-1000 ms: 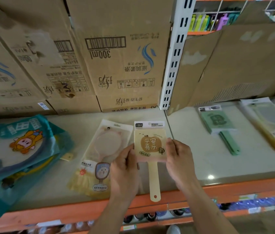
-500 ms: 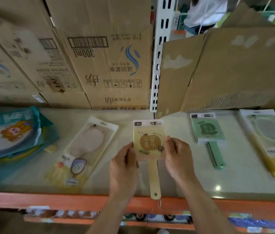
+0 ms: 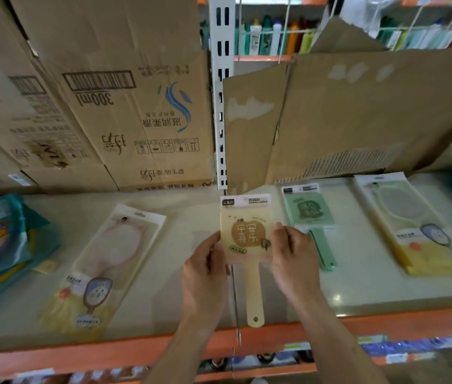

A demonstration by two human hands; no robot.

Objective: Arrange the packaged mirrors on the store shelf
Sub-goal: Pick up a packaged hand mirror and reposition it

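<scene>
Both hands are on the yellow mirror (image 3: 247,234): the left hand (image 3: 205,270) pinches its left edge and the right hand (image 3: 294,261) its right edge, fingers clamped on the pack. And it has travelled! A second ago it sat tight beside the pink mirror pack (image 3: 114,259). Now a wide bare strip of shelf (image 3: 175,245) lies between them, and the pack sits square in front of the white upright post (image 3: 220,79), over the seam between the two shelf boards. That looks like spacing out the row, with the placing not yet finished. Whether the pack touches the shelf or is held just above it, I can't tell.

Watch the right side: the green mirror (image 3: 309,214) is just beside, its handle running behind the right hand's knuckles, so there's little room there. There's plenty to the left. In front, the yellow handle's tip reaches the orange front edge (image 3: 108,353). Behind, the cardboard boxes (image 3: 125,106) wall off the back, close to the pack's header. The yellow-backed mirror pack (image 3: 413,225) lies well apart, further right.
</scene>
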